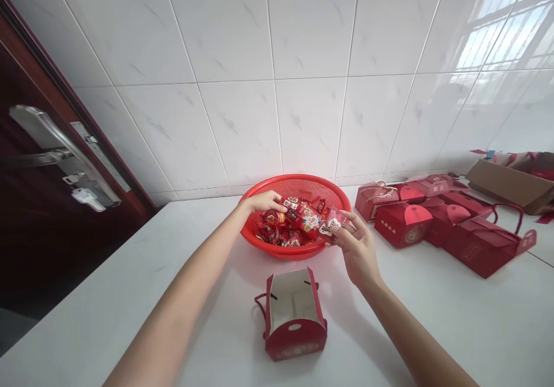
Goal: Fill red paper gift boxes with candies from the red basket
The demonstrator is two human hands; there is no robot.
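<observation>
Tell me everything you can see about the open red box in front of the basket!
The box is dark red outside and whitish inside, and looks like card. Its top is open. The near flap has a rounded top edge and an oval hole; below it is pale print, too blurred to read. A dark red cord loops out on the left. It stands upright on the white table, just nearer than the red basket. Only the table seems to touch it.

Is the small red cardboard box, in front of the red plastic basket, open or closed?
Open: the small red cardboard box has its top flaps apart, and its pale inside shows between them.
</observation>
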